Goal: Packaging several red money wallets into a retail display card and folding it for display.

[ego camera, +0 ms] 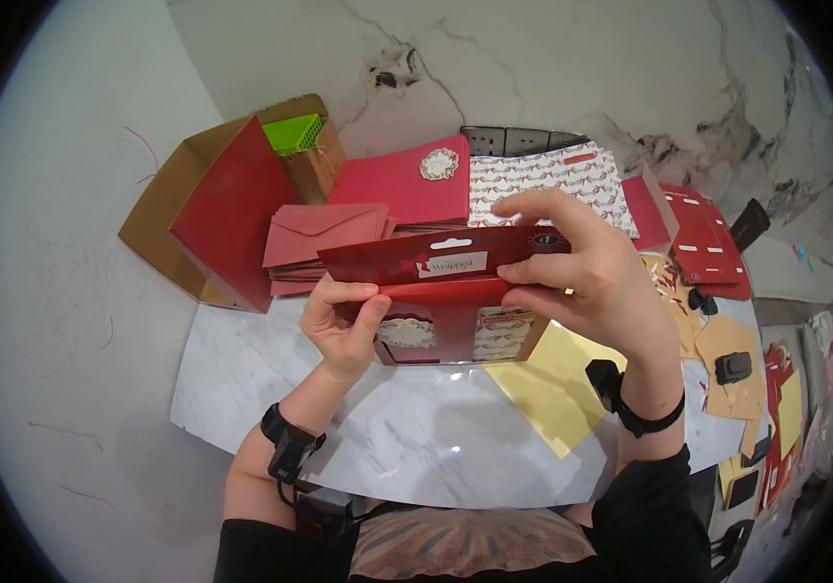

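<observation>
A red cardboard card box [453,321] stands upright on the marble-patterned table before me, and two cut-outs in its near face show a card with an oval label and a patterned card. My left hand [340,324] pinches the box's upper left edge between thumb and fingers. At the right end, my right hand [584,270] grips the top edge, its index finger raised and curled. A red header flap [402,256] with a hanging slot and a white printed label rises behind the top edge. Part of the box's right side is hidden by my right hand.
Pink envelopes [329,229] are stacked behind, beside red cards [394,178] and bow-patterned cards [540,178]. A large red-and-brown carton [234,211] stands left, near a green basket [292,135]. Yellow paper [555,401] lies on the table; flat red card packs [704,240] lie right.
</observation>
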A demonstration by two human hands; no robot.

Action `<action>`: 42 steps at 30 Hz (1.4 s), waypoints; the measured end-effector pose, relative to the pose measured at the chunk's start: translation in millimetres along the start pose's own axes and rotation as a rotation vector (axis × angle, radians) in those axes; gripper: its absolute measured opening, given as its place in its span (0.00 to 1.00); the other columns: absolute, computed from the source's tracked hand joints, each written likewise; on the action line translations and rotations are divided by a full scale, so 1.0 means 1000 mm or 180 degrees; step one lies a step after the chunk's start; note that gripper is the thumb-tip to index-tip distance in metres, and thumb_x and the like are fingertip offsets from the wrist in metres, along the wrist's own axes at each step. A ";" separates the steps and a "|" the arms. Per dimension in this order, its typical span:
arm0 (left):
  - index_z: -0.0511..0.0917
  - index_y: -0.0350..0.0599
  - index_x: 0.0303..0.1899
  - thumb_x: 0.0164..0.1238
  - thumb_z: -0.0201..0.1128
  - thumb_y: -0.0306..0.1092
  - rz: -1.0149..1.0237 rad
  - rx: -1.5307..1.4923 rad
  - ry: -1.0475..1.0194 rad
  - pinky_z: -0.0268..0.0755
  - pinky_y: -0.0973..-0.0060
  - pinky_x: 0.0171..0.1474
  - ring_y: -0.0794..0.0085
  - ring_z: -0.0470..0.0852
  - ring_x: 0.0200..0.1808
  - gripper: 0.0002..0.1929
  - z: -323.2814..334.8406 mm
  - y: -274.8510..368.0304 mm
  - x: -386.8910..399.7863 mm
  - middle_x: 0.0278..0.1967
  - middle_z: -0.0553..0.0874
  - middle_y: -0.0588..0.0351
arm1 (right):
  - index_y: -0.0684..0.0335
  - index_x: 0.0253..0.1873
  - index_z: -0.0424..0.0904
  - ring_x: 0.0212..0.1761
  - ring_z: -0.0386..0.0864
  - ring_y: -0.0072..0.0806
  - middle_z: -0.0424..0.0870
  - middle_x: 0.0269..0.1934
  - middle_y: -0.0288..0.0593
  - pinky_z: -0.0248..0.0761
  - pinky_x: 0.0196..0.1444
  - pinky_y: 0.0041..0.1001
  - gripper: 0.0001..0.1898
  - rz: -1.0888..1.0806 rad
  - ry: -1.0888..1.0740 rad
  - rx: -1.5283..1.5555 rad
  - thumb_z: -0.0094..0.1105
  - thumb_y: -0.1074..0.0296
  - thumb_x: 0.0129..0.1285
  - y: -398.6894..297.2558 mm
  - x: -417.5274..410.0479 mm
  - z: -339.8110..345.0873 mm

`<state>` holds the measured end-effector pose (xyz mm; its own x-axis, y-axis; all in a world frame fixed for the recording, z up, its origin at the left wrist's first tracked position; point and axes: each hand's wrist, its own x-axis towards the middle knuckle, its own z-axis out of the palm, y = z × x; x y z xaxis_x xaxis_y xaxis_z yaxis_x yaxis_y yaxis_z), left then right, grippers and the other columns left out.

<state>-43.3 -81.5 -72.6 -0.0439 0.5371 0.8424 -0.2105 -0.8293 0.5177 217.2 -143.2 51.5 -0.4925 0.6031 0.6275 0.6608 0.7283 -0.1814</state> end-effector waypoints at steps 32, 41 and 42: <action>0.83 0.43 0.37 0.51 0.79 0.25 -0.0035 0.0663 -0.0017 0.71 0.74 0.52 0.72 0.80 0.45 0.13 -0.034 -0.009 0.004 0.41 0.84 0.57 | 0.62 0.45 0.86 0.44 0.85 0.38 0.81 0.54 0.42 0.80 0.46 0.33 0.15 0.0117 0.0120 0.0404 0.74 0.74 0.51 0.020 -0.014 -0.018; 0.80 0.40 0.40 0.58 0.73 0.23 0.0122 0.0757 -0.0183 0.72 0.73 0.54 0.73 0.81 0.45 0.11 -0.036 -0.007 0.009 0.41 0.84 0.57 | 0.65 0.43 0.86 0.36 0.85 0.38 0.86 0.34 0.43 0.78 0.37 0.31 0.10 0.0313 -0.0189 0.1232 0.71 0.77 0.55 0.027 -0.012 -0.007; 0.80 0.40 0.39 0.58 0.73 0.22 0.0138 0.0825 -0.0204 0.72 0.73 0.55 0.73 0.81 0.45 0.10 -0.036 -0.009 0.010 0.41 0.84 0.57 | 0.66 0.42 0.87 0.34 0.85 0.38 0.85 0.33 0.43 0.77 0.35 0.30 0.09 0.0226 -0.0152 0.1244 0.71 0.78 0.55 0.029 -0.012 -0.005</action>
<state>-76.7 -63.4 -74.1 0.0164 0.4962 0.8681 0.0476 -0.8676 0.4950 245.5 -130.9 42.8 -0.4853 0.6642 0.5687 0.4335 0.7476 -0.5032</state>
